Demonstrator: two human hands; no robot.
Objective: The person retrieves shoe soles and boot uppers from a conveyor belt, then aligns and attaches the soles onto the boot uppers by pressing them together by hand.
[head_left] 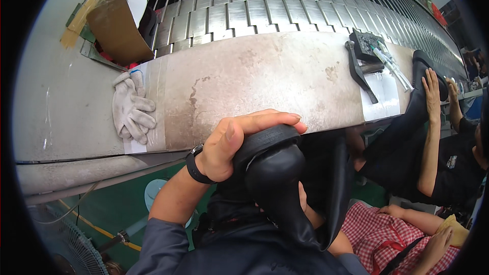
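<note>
The left hand (pixel 224 145) is clamped on the sole end of a black rubber boot (pixel 275 168), its fingers laid across the upturned sole and the thumb raised. The right hand (pixel 302 197) is apart from it, mostly hidden behind the boot, so its grip cannot be told. The boot is just beside the front edge of the pale worktop (pixel 244 81), on the wearer's side. A wide, stained stretch of that surface runs between the grey gloves (pixel 133 109) at the left and the dark metal tool (pixel 358 71) at the right; metal slats (pixel 244 12) border the far edge. The left forearm rises from the lower edge, a black watch (pixel 193 167) at its wrist. Beside the tool sits a dark box (pixel 365 45), its contents unclear. A co-worker's hand (pixel 432 91) touches another black boot (pixel 418 94) at the worktop's right end.
</note>
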